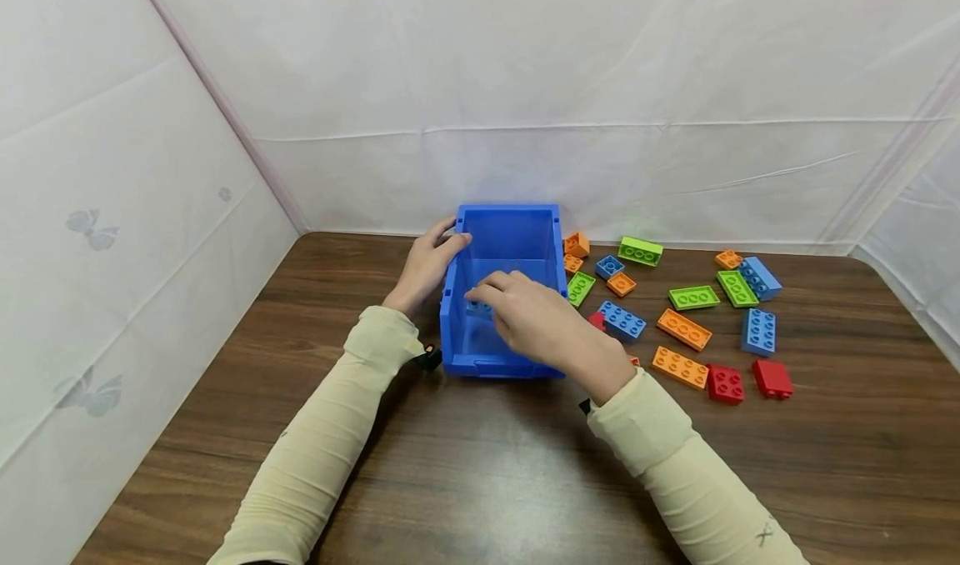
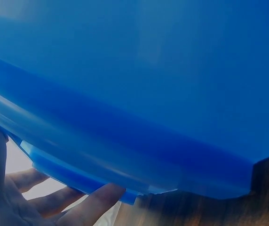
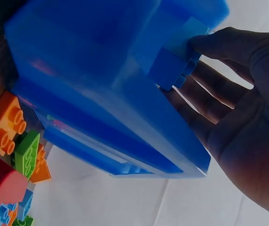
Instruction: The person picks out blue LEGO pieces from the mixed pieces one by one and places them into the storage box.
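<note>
A blue plastic bin [image 1: 502, 369] stands on the table, its open top facing up. My left hand [image 1: 423, 269] grips the left side wall near the back, the thumb over the rim. In the left wrist view the bin's wall [image 2: 139, 70] fills most of the picture, with fingers along its edge. My right hand [image 1: 536, 319] is over the bin's opening, fingers pointing down and left. Between its thumb and fingers it pinches a blue building brick [image 3: 167, 68], studs toward the palm. In the head view that brick [image 1: 478, 307] is mostly hidden by the hand.
Loose bricks lie right of the bin: blue [image 1: 622, 321], green [image 1: 641, 251], orange [image 1: 680, 367] and red [image 1: 726, 384], several of each. A white sheet [image 1: 525, 165] hangs behind the table [image 1: 465, 465], with another [image 1: 112, 215] at the left.
</note>
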Tool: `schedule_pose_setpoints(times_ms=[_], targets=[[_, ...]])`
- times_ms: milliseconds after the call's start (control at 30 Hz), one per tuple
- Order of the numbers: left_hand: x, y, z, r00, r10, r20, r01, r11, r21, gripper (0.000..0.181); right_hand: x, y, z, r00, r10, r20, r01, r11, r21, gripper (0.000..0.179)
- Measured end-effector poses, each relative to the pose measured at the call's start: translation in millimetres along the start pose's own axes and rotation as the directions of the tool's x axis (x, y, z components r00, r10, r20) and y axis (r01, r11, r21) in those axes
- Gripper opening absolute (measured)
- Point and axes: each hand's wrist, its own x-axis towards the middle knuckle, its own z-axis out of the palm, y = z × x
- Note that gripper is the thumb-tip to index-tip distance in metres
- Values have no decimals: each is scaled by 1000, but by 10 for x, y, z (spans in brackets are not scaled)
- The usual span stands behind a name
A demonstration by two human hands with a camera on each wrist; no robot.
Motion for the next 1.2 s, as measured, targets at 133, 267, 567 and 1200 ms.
schedule_pose_setpoints(times_ms=[133,267,567,1200], targets=[[3,3,6,1000,-13,1,13,1000,-20,68,6,-6,35,999,27,34,-27,1000,9,39],[-3,9,7,1000,-20,-1,20,999,-33,68,18,-7,67,997,39,60,-40,999,9,37],[-3,17,9,1000,-15,1,15,999,-41,66,39,-10,128,989,62,133,-66,997,27,38],[-11,25,3,1000,-9,3,9,1000,-30,66,60,5,252,986,21,168,-26,999,29,37]])
